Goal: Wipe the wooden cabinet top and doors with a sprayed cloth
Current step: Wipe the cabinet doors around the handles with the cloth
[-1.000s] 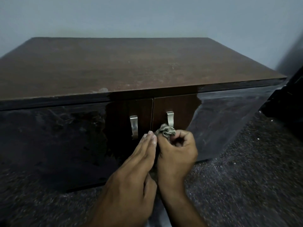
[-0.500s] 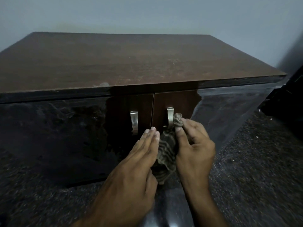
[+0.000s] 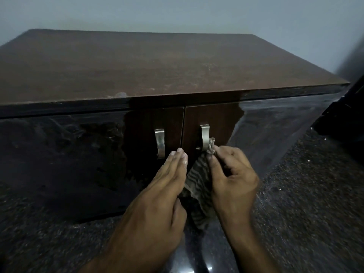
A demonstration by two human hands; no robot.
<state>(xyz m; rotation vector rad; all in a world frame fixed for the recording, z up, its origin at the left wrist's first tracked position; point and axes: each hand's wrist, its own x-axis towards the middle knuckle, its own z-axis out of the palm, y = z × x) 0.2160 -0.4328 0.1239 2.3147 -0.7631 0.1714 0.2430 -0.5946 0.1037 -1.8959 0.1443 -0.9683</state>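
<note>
Cabinet: a low wooden cabinet (image 3: 137, 71) stands against a pale wall (image 3: 177, 12). Its brown top looks dusty, with a small pale spot near the front edge.
Doors: two shiny dark doors face the person. The left door (image 3: 69, 154) and the right door (image 3: 266, 125) meet in the middle.
Handles: each door has a silver handle near the middle. The left handle (image 3: 160, 142) stands free. The right handle (image 3: 204, 137) has the cloth against its lower end.
Cloth: a striped grey-brown cloth (image 3: 199, 186) hangs down between the two hands, in front of the right door. Its top end is bunched up and touches the right handle.
Right hand: the right hand (image 3: 232, 178) pinches the top of the cloth with curled fingers and thumb, just beside the right handle.
Left hand: the left hand (image 3: 157, 198) is flat, with straight fingers held together. It holds nothing. Its fingertips (image 3: 180, 153) point at the gap between the doors, near the left handle. I cannot tell if they touch the door.
Floor: a dark speckled floor (image 3: 305, 213) lies around the cabinet.
</note>
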